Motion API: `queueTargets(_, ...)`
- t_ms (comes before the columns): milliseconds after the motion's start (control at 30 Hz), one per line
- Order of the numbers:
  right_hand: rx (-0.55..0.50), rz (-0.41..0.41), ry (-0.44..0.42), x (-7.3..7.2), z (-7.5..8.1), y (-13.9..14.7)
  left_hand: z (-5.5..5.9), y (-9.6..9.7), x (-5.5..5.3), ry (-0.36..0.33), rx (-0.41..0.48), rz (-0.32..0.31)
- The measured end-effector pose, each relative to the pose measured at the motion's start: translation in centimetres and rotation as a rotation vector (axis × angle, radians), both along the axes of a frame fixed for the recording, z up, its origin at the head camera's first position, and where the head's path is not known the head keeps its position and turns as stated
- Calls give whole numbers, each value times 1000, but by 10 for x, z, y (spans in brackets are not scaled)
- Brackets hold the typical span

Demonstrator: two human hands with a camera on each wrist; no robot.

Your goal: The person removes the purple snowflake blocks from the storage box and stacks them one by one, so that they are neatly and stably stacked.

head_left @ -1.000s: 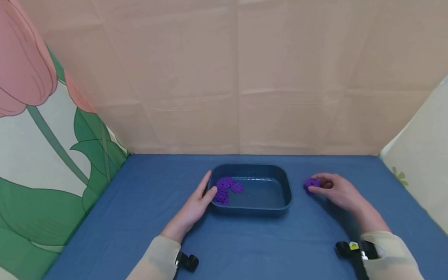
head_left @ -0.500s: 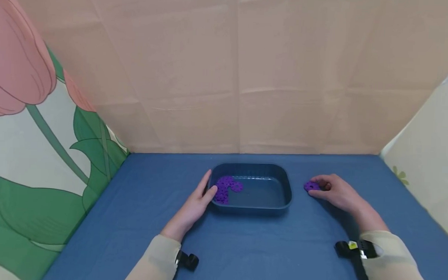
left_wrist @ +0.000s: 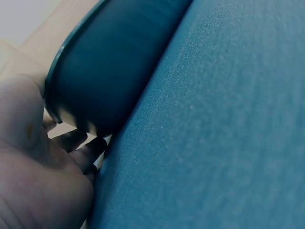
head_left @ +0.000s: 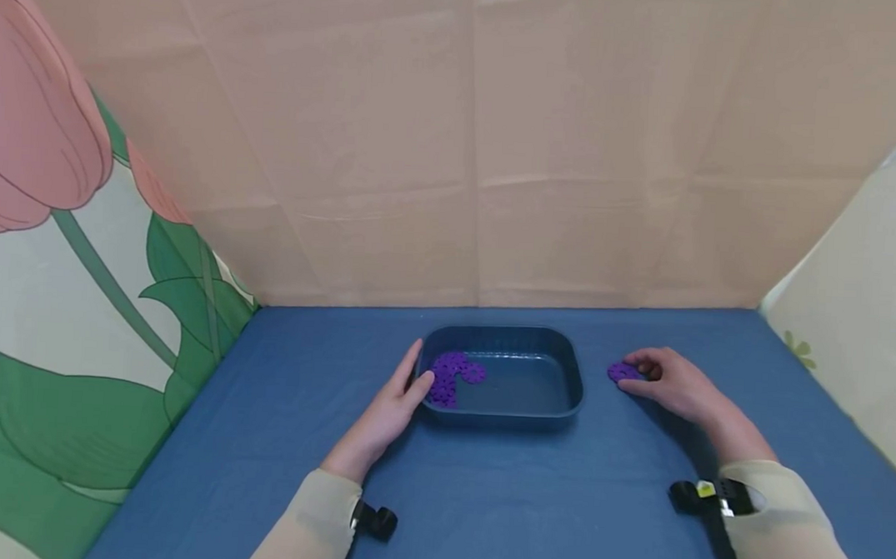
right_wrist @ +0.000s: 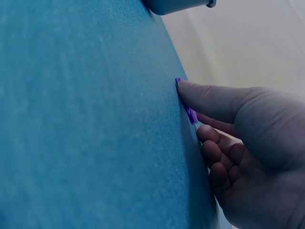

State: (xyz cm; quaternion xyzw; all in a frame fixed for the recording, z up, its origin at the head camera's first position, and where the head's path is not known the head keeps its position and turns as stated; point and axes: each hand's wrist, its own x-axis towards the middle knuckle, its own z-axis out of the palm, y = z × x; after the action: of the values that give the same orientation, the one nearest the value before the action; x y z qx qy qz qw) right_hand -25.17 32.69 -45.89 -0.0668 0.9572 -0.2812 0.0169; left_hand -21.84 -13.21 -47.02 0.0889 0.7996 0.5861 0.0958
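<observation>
My left hand [head_left: 388, 406] holds the left end of a dark blue rectangular tray [head_left: 517, 419], thumb over the rim and fingers along the outer wall. In the left wrist view the fingertips touch the tray wall [left_wrist: 109, 62]. Several purple plastic discs [head_left: 446, 379] with small holes lie in the tray's left part. Right of the tray, my right hand [head_left: 676, 385] holds another purple disc [head_left: 621, 371] between thumb and forefinger. That disc lies nearly flat, low at the blue cloth. In the right wrist view the thumb covers part of the thin purple disc [right_wrist: 191, 115].
A blue cloth [head_left: 513, 507] covers the table. Behind it rises a beige sheet [head_left: 484, 148]. A flower-printed panel [head_left: 78, 313] stands at the left and a pale panel [head_left: 875, 306] at the right. Each wrist wears a small black camera.
The purple disc at my right hand has gone from tilted up to nearly flat at the cloth, and more of its face shows. My left hand and the tray have not moved.
</observation>
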Motion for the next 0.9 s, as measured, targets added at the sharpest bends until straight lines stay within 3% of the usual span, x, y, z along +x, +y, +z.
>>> queueTargets(433,-1,-5,-9,0,0,1,2,0,1,-15,-5,7)
queueTargets(633,-1,-3,-14,-1,-1,1,22,3,12,-40,1,-2)
queueTargets(733,-2,-3,-19,-1,0,1,18,2,10,-26,-10,1)
queueTargets(900,-5,-4,-17,0,0,1,2,1,1,0,-21,11)
